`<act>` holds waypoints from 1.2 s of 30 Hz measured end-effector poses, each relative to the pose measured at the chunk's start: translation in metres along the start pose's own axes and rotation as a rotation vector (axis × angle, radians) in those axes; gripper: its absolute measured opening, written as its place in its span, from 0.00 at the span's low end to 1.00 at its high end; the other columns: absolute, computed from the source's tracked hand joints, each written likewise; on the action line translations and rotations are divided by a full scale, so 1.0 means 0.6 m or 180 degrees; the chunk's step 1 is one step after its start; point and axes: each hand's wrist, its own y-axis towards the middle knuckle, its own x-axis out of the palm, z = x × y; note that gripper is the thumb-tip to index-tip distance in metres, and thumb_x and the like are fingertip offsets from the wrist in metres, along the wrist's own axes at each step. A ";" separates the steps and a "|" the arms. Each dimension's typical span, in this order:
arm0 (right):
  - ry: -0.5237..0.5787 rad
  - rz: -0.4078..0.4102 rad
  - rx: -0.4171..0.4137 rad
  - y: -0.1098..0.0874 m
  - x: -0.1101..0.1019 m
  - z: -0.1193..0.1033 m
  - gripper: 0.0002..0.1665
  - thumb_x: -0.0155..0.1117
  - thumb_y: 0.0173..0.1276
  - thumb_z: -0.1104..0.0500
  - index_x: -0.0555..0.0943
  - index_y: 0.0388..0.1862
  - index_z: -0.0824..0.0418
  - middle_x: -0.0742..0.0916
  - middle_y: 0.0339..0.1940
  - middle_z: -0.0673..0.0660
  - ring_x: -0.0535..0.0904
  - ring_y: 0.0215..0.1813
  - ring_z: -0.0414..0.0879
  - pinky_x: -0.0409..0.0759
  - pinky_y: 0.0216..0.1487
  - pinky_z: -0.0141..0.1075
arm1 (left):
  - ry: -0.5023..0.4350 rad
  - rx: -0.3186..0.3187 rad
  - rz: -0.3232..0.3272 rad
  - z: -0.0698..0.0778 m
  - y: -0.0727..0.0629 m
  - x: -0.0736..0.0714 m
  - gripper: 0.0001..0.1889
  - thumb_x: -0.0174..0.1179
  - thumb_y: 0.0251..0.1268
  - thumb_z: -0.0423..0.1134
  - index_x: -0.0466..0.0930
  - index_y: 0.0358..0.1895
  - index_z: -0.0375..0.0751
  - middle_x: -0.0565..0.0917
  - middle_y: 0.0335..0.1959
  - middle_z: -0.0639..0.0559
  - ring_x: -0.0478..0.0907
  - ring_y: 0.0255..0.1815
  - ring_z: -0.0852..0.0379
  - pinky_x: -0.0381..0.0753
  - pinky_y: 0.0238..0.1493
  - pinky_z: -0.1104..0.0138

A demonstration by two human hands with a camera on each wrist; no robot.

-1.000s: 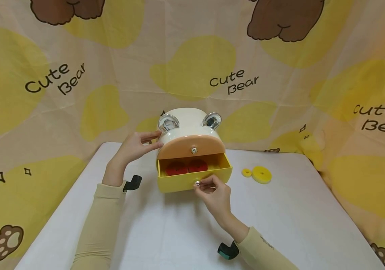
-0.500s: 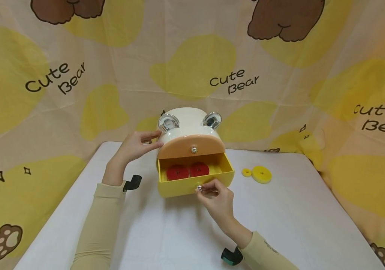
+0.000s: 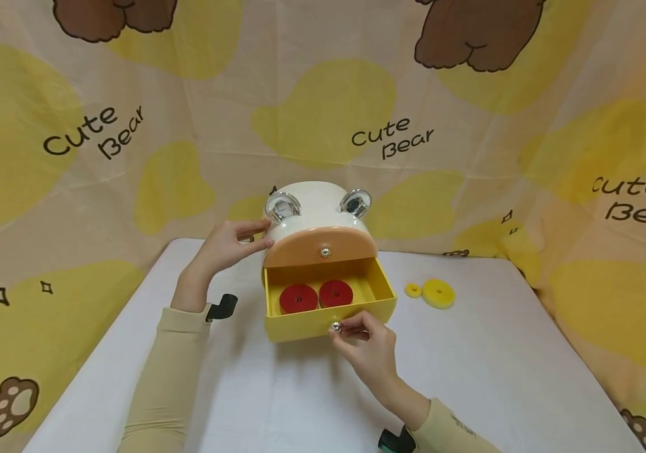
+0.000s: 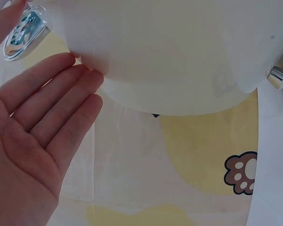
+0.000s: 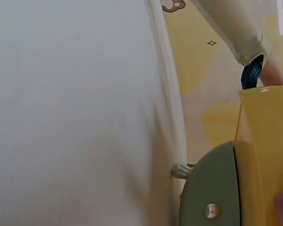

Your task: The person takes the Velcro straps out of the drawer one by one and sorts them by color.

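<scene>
Noting the yellow drawer (image 3: 294, 329) extended from the white cabinet (image 3: 318, 204), beneath the closed orange drawer (image 3: 297, 248) and above a green drawer (image 5: 212, 181). Right hand (image 3: 370, 352) pinches the silver knob (image 3: 335, 326); left hand (image 3: 223, 248) is wide, fingers straight, fingertips seemingly against the cabinet's side. I judge that a light brace, but cannot tell the pressure. Main hazard, in my estimate: overpulling. I see no stop, so excess travel might unseat the drawer and drop its front, spilling the two red discs (image 3: 298, 299) lying flat near the front panel. Second: a pull against this one-sided brace might swivel the cabinet or tip it forward. Third: the small knob looks smooth; a slipping pinch could jolt everything. I rate the two yellow discs (image 3: 438, 294) low-risk, since they lie on the table (image 3: 470, 377), apart from both hands.
</scene>
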 end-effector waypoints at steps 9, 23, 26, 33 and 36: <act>-0.0020 0.0003 -0.0234 -0.008 -0.007 -0.005 0.15 0.76 0.40 0.75 0.78 0.26 0.68 0.85 0.24 0.59 0.82 0.25 0.50 0.85 0.28 0.40 | -0.0011 -0.0039 0.0024 0.000 0.000 0.000 0.31 0.66 0.54 0.59 0.77 0.61 0.52 0.79 0.59 0.52 0.78 0.57 0.44 0.78 0.56 0.51; -0.0010 -0.0077 -0.0264 -0.027 0.000 0.064 0.16 0.79 0.46 0.64 0.79 0.30 0.58 0.85 0.28 0.48 0.83 0.29 0.40 0.84 0.33 0.30 | -0.0022 -0.0002 0.0044 -0.004 0.000 0.002 0.31 0.66 0.54 0.59 0.77 0.60 0.51 0.79 0.59 0.51 0.78 0.57 0.45 0.78 0.56 0.52; -0.0008 -0.0181 -0.0234 -0.027 -0.004 0.064 0.14 0.77 0.50 0.59 0.79 0.32 0.58 0.85 0.30 0.48 0.83 0.31 0.39 0.84 0.34 0.29 | -0.0005 -0.0014 0.0049 -0.004 0.000 0.002 0.31 0.66 0.54 0.60 0.77 0.61 0.52 0.79 0.59 0.51 0.78 0.57 0.45 0.79 0.56 0.52; -0.0078 -0.0375 -0.0244 -0.024 -0.015 0.058 0.14 0.77 0.51 0.59 0.80 0.34 0.58 0.86 0.32 0.50 0.84 0.32 0.39 0.85 0.35 0.31 | -0.0017 -0.0060 0.0042 -0.004 -0.001 0.002 0.32 0.65 0.53 0.61 0.77 0.61 0.53 0.79 0.60 0.52 0.78 0.58 0.44 0.79 0.55 0.52; -0.0028 -0.0460 -0.0205 -0.019 -0.022 0.046 0.14 0.76 0.51 0.62 0.81 0.34 0.60 0.87 0.32 0.53 0.85 0.32 0.42 0.86 0.34 0.34 | -0.0023 -0.0084 0.0041 -0.004 -0.001 0.002 0.32 0.65 0.52 0.61 0.77 0.61 0.54 0.79 0.60 0.52 0.78 0.57 0.44 0.79 0.55 0.52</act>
